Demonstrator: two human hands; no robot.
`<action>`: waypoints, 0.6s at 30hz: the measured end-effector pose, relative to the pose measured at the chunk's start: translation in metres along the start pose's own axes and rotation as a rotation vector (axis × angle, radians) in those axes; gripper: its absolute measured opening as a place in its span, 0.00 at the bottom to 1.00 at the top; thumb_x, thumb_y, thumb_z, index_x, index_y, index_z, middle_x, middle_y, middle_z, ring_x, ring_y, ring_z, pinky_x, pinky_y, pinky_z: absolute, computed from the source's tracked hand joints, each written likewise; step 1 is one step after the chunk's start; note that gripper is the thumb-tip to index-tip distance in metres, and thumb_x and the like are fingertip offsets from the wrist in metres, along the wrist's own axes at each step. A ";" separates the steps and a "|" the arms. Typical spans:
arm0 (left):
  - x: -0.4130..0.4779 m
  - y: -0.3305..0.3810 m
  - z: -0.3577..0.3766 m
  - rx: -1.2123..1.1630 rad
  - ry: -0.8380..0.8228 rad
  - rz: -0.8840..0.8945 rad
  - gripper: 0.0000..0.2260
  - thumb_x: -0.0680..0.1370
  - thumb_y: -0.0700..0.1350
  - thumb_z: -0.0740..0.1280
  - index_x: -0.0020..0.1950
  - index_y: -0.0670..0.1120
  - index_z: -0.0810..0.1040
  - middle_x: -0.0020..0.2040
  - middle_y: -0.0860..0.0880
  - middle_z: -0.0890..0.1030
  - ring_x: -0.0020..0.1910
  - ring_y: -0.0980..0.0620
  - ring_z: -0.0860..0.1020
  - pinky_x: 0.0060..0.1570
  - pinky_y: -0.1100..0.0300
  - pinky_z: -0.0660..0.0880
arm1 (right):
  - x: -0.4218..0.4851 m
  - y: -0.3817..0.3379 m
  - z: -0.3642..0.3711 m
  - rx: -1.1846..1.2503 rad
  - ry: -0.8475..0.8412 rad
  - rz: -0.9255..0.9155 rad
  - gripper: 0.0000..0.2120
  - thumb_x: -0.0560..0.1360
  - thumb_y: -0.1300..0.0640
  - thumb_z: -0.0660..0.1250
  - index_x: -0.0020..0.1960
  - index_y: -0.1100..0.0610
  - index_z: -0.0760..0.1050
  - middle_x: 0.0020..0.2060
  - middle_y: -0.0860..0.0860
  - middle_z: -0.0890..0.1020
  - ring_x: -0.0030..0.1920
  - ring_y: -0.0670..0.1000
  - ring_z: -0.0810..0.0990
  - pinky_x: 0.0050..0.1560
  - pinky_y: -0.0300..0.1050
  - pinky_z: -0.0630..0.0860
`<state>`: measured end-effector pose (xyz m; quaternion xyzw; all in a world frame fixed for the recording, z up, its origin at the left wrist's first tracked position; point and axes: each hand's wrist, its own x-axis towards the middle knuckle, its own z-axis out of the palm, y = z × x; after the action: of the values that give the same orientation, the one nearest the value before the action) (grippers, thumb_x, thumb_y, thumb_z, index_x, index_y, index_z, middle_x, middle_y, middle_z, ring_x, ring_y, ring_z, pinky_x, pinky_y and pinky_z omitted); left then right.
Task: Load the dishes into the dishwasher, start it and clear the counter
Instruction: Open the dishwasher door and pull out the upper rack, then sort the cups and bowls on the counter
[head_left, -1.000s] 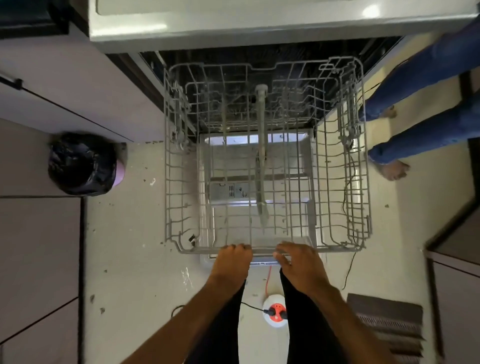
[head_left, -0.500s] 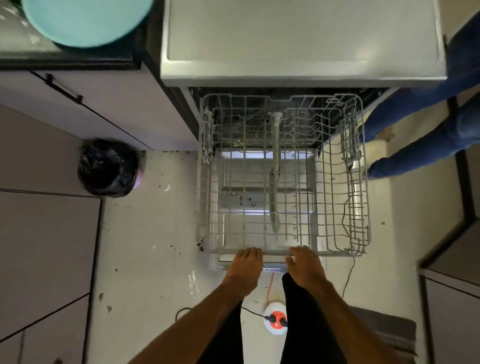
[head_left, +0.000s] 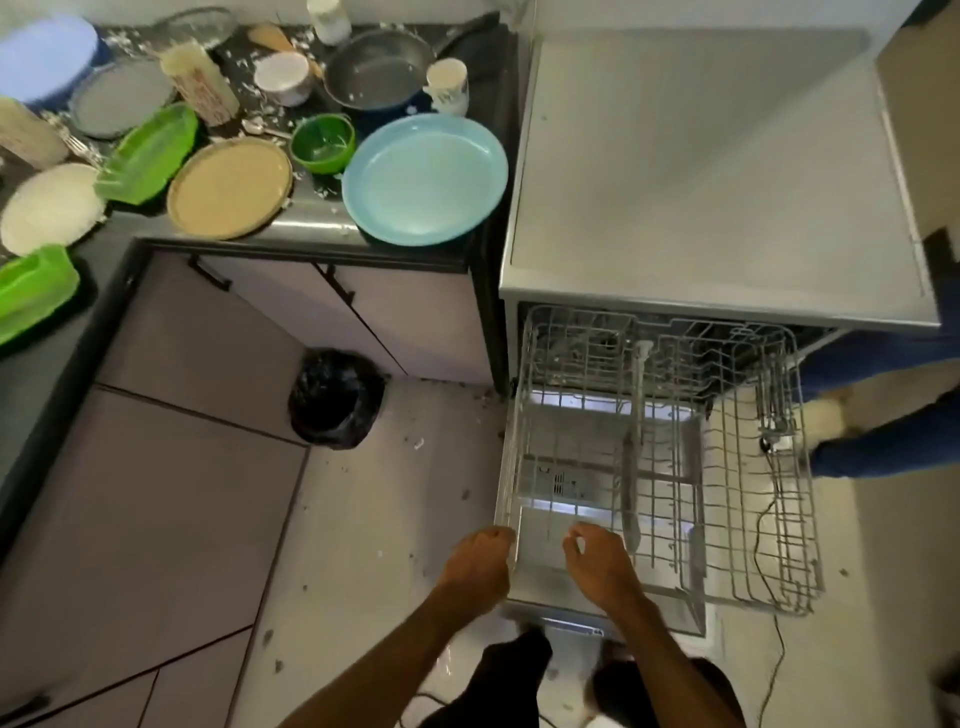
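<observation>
- I see the dishwasher (head_left: 701, 171) on the right, its flat grey top bare.
- The counter (head_left: 311, 222) runs to its left, touching the machine's side. It is crowded with dirty dishes and scattered scraps.
- The wire rack (head_left: 779, 519) stands drawn out of the dishwasher over the floor, with nothing loaded in it.
- The light blue plate (head_left: 423, 179) sits at the counter's near right corner, overhanging the front edge.
- The tan plate (head_left: 228, 187) lies just left of it, also at the front edge.
- The frying pan (head_left: 376, 67) sits behind the blue plate.
- A bin lined with a black bag (head_left: 335, 397) stands on the floor below the counter.
- My left hand (head_left: 478, 564) is at the rack's front left corner with its fingers curled. I cannot tell whether they close round the wire.
- My right hand (head_left: 597, 566) is just beside it over the rack's front, fingers bent downward. I cannot tell its grip either.
- The green bowl (head_left: 322, 143) rests between the two plates.
- The mug (head_left: 448, 85) stands beside the pan.
</observation>
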<state>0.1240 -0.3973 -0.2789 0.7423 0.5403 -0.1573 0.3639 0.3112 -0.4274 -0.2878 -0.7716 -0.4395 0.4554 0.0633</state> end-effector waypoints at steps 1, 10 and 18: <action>-0.003 -0.003 -0.007 -0.022 0.013 -0.008 0.20 0.77 0.35 0.62 0.68 0.45 0.75 0.65 0.45 0.79 0.63 0.44 0.78 0.63 0.52 0.74 | -0.001 -0.007 -0.002 0.015 0.018 -0.005 0.11 0.81 0.57 0.63 0.51 0.61 0.82 0.49 0.56 0.85 0.51 0.56 0.83 0.57 0.52 0.79; -0.016 -0.022 -0.061 -0.129 0.135 -0.102 0.16 0.80 0.37 0.60 0.65 0.45 0.78 0.64 0.43 0.79 0.64 0.42 0.77 0.64 0.50 0.74 | 0.005 -0.083 -0.034 -0.052 0.041 -0.162 0.20 0.81 0.60 0.60 0.30 0.54 0.71 0.29 0.53 0.76 0.32 0.51 0.75 0.41 0.52 0.76; 0.010 -0.056 -0.078 -0.190 0.172 -0.065 0.13 0.80 0.42 0.60 0.57 0.51 0.82 0.55 0.48 0.84 0.56 0.48 0.81 0.58 0.51 0.78 | 0.016 -0.124 -0.032 -0.071 0.129 -0.186 0.12 0.81 0.54 0.60 0.47 0.53 0.82 0.42 0.51 0.85 0.44 0.52 0.83 0.51 0.54 0.81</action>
<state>0.0638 -0.3265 -0.2523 0.6974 0.6056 -0.0531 0.3797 0.2613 -0.3304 -0.2181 -0.7568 -0.5203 0.3811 0.1060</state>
